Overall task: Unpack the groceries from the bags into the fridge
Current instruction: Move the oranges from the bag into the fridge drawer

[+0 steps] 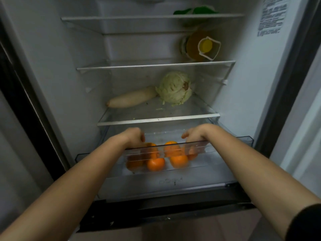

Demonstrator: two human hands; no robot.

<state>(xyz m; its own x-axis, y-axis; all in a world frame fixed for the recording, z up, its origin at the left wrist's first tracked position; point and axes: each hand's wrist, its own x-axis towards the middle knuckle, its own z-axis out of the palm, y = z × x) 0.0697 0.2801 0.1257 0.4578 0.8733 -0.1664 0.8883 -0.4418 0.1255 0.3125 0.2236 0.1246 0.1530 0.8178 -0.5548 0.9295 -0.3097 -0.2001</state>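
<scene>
Fridge (69,66) open. Left hand (134,136) reaches into the clear drawer (173,181), fingers curled down; blur hides whether it grips anything. White radish (132,100) on the shelf at its 12 o'clock, oranges (156,164) in the drawer at its 5 o'clock. Cabbage (174,88) touches the radish's right end. Right hand (194,134) at 3 o'clock of the left, fingers wrapped over the drawer's front rim.

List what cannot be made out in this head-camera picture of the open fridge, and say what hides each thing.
All in the head view:
- left hand: fingers motion-blurred and dipping behind the drawer rim; grip unclear.
- Oranges: count unsure, the ribbed drawer front smears them.
- Green item, top shelf: shelf edge and frame top cut it.
- Wall label: print too small.
- Grocery bags: out of frame.
</scene>
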